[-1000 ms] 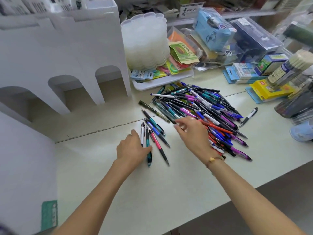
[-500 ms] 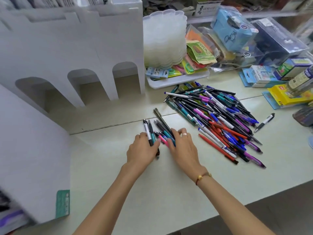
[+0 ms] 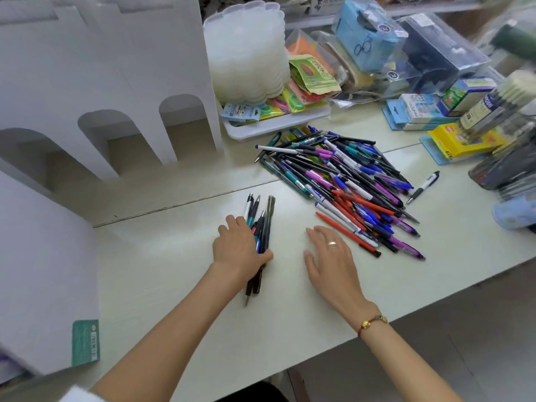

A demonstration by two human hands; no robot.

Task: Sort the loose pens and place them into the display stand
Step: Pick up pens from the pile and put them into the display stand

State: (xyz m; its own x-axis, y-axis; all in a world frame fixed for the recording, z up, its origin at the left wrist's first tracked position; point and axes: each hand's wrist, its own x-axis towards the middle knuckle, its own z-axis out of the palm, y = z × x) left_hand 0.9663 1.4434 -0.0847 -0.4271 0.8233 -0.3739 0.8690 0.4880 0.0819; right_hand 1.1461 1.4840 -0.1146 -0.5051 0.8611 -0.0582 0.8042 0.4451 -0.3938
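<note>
stand (image 3: 101, 68) back-left | pen pile (image 3: 348, 181) right | small bundle (image 3: 261, 224) between, nearer

Bright, even light; soft shadows, wide-angle bending, motion blur at the edges.

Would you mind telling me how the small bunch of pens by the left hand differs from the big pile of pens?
The small bunch lies roughly parallel, gripped by the left hand; the big pile is criss-crossed and untouched. The bunch holds a few pens, the pile many. Both lie on the table.
</note>
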